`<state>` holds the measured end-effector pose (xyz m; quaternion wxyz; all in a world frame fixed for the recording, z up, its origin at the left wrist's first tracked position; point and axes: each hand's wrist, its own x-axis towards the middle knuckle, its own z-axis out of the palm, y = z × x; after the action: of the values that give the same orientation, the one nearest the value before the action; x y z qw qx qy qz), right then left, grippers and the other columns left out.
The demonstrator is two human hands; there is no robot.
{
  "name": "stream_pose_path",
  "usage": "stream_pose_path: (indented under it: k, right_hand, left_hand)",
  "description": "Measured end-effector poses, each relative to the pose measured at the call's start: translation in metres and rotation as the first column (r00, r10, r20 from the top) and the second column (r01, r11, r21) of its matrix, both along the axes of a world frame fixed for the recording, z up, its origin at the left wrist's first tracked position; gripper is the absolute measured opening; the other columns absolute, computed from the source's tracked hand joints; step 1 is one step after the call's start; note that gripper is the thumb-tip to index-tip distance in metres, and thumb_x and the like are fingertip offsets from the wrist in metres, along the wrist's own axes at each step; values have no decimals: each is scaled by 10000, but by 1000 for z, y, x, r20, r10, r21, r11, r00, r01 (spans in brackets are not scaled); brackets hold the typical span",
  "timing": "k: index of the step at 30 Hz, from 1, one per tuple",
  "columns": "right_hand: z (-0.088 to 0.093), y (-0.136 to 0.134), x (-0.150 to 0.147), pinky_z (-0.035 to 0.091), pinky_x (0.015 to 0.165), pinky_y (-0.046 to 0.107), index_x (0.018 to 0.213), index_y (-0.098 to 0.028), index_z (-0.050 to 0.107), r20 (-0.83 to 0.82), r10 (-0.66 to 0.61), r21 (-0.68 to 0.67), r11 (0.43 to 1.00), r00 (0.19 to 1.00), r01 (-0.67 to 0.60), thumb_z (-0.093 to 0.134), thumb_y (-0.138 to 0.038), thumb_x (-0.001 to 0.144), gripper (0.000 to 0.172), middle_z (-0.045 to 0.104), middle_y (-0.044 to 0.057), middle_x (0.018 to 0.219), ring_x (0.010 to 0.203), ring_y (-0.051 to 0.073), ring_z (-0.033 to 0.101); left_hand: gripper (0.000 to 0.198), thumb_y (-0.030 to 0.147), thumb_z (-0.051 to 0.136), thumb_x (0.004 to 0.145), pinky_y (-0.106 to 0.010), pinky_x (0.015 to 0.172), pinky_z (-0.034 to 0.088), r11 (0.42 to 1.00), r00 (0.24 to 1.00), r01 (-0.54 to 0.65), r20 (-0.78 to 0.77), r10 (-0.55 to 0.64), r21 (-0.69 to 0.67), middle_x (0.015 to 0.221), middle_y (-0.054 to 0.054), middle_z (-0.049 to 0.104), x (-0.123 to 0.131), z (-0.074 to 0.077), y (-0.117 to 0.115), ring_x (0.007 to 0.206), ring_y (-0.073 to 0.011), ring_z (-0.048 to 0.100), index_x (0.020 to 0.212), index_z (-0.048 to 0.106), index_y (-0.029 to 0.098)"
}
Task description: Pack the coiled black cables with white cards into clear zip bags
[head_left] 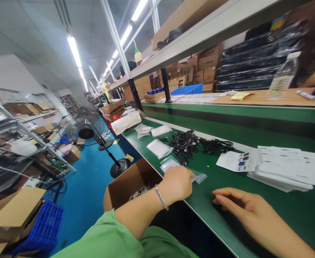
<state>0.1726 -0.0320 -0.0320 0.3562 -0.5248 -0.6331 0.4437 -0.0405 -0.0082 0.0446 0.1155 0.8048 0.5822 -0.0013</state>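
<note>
My left hand [177, 183], a metal bracelet on its wrist, is closed on a clear plastic bag [199, 176] at the near edge of the green workbench [216, 168]. More clear bags [169, 163] lie just behind it. My right hand [243, 208] rests on the bench with fingers stretched out and together, holding nothing. A tangle of black cables [186, 143] lies farther back. A stack of white printed sheets [281, 166] sits to the right.
An open cardboard box [125, 188] stands below the bench edge. A floor fan [87, 129] stands on the blue floor. Blue crates [43, 227], cartons and metal racks fill the left. A water bottle [282, 77] stands on the upper shelf.
</note>
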Motion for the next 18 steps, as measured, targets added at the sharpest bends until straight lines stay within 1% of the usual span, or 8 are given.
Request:
stream_pose_path:
  k: [2, 4, 7, 9, 11, 14, 16, 18]
  right_hand:
    - [0, 1, 0, 615, 718, 370, 875, -251, 849, -23, 2, -2, 1000, 1000, -2, 700, -752, 724, 543, 853, 106, 867, 804, 305, 798]
    - [3, 1, -1, 614, 692, 366, 849, -249, 851, -44, -5, -9, 1000, 999, 5, 718, -764, 702, 551, 846, 110, 826, 764, 296, 786]
    - [12, 0, -4, 613, 679, 372, 772, -246, 842, -68, -23, -15, 1000, 997, 22, 731, -808, 662, 583, 835, 116, 783, 722, 288, 765]
    - [18, -3, -5, 606, 663, 367, 739, -239, 835, -78, -26, -22, 999, 997, 24, 719, -849, 664, 625, 829, 119, 773, 702, 277, 746]
    - [22, -6, -6, 597, 658, 356, 733, -233, 834, -99, -16, -38, 999, 995, 12, 686, -885, 700, 669, 826, 120, 781, 703, 264, 728]
    - [22, -8, -5, 590, 676, 351, 725, -224, 826, -161, -32, -49, 999, 986, 24, 657, -900, 748, 696, 798, 110, 761, 709, 248, 696]
    - [19, -7, -3, 590, 700, 352, 738, -217, 821, -226, -71, -75, 996, 972, 55, 697, -873, 748, 668, 781, 102, 764, 727, 242, 683]
    - [15, -5, -1, 584, 702, 338, 743, -211, 813, -305, -115, -127, 989, 945, 80, 780, -833, 702, 624, 769, 92, 772, 732, 228, 666]
  left_hand:
    - [394, 131, 586, 914, -383, 1071, 574, 997, 998, 47, -29, -49, -59, 1265, -101, 810, 1, -1, 3, 1185, -300, 763, 1223, 813, 225]
    - [444, 98, 606, 883, -379, 1082, 573, 996, 998, 62, -9, -63, -69, 1308, -99, 795, -1, -1, 6, 1220, -305, 753, 1266, 795, 221]
    - [448, 129, 567, 942, -398, 1092, 577, 1000, 995, 22, 102, -24, 20, 1330, -110, 783, -3, -3, 5, 1217, -304, 757, 1345, 753, 195]
    - [415, 184, 514, 1008, -412, 1086, 586, 994, 977, 17, 211, -40, 110, 1301, -109, 796, 0, -7, -1, 1183, -295, 771, 1349, 749, 187]
    - [378, 208, 496, 1027, -408, 1071, 596, 978, 945, 96, 291, -148, 184, 1253, -101, 814, 6, -14, -8, 1165, -289, 776, 1273, 781, 181]
    - [308, 173, 527, 998, -374, 1048, 607, 937, 877, 233, 359, -318, 261, 1171, -95, 835, 20, -26, -16, 1121, -267, 784, 1094, 819, 164]
    - [285, 170, 544, 993, -363, 1049, 610, 922, 830, 235, 430, -354, 307, 1158, -98, 837, 27, -34, -17, 1105, -251, 789, 1048, 823, 154]
    - [264, 190, 571, 993, -364, 1060, 613, 919, 779, 191, 517, -356, 346, 1174, -102, 836, 32, -39, -17, 1129, -247, 790, 1042, 828, 155]
